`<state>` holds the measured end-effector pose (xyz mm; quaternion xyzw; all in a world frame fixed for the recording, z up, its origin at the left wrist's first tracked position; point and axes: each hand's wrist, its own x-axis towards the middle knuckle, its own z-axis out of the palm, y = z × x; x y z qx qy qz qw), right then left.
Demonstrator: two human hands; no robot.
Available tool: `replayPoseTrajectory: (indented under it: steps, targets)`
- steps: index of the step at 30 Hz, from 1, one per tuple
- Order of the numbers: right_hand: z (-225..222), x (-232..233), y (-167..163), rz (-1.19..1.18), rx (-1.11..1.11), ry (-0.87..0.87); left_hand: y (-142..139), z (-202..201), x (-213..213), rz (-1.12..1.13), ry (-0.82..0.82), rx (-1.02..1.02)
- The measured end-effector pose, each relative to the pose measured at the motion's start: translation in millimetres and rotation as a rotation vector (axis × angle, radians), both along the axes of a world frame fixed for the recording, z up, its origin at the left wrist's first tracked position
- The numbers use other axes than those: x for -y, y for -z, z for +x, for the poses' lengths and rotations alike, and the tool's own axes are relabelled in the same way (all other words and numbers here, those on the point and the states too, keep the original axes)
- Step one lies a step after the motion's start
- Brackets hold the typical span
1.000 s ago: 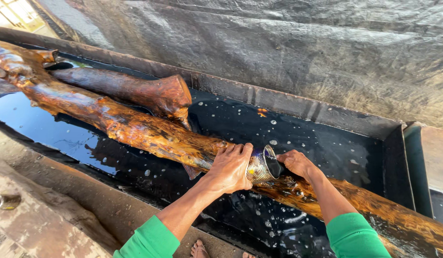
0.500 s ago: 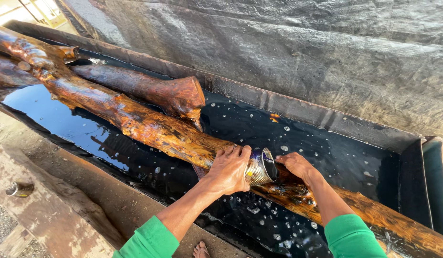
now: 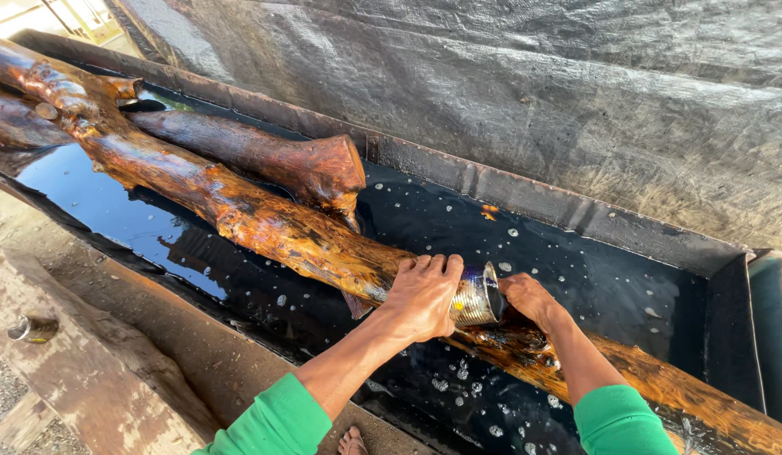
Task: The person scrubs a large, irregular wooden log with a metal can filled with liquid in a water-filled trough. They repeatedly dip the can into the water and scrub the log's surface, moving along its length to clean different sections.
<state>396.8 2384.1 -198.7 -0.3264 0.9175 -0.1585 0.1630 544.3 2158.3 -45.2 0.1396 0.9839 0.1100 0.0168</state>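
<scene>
Left hand (image 3: 425, 293) grip closed around tipped metal can (image 3: 475, 297) over wet log (image 3: 265, 221); right hand (image 3: 530, 299) loosely curled, fingers resting on log beside can's mouth.

Long log (image 3: 265, 223) in trough (image 3: 576, 215), short log (image 3: 265, 156) behind, tarp (image 3: 576, 93) beyond

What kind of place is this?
Probably an outdoor yard where wood gets soaked or treated: a long trough of dark liquid, wet logs lying in it, and plastic sheeting behind.
</scene>
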Motion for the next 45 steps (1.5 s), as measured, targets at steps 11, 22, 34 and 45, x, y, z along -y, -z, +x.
replayPoseTrajectory:
  steps: [11,22,34,45]
  targets:
    - [-8.8,22.4,1.5,-0.081,0.17,0.222,2.4,-6.4,12.2,-0.017,-0.029,0.031]
    - [-24.2,106.2,-1.9,0.239,-0.245,-0.24,4.3,-12.6,61.7,-0.069,-0.062,0.031]
    - [-19.1,152.5,-2.3,0.062,0.153,0.32,20.9,-22.4,108.0,-0.119,-0.065,-0.083]
    - [-16.4,199.0,-11.9,-0.001,0.354,0.538,27.0,-18.3,159.2,-0.281,-0.082,-0.146]
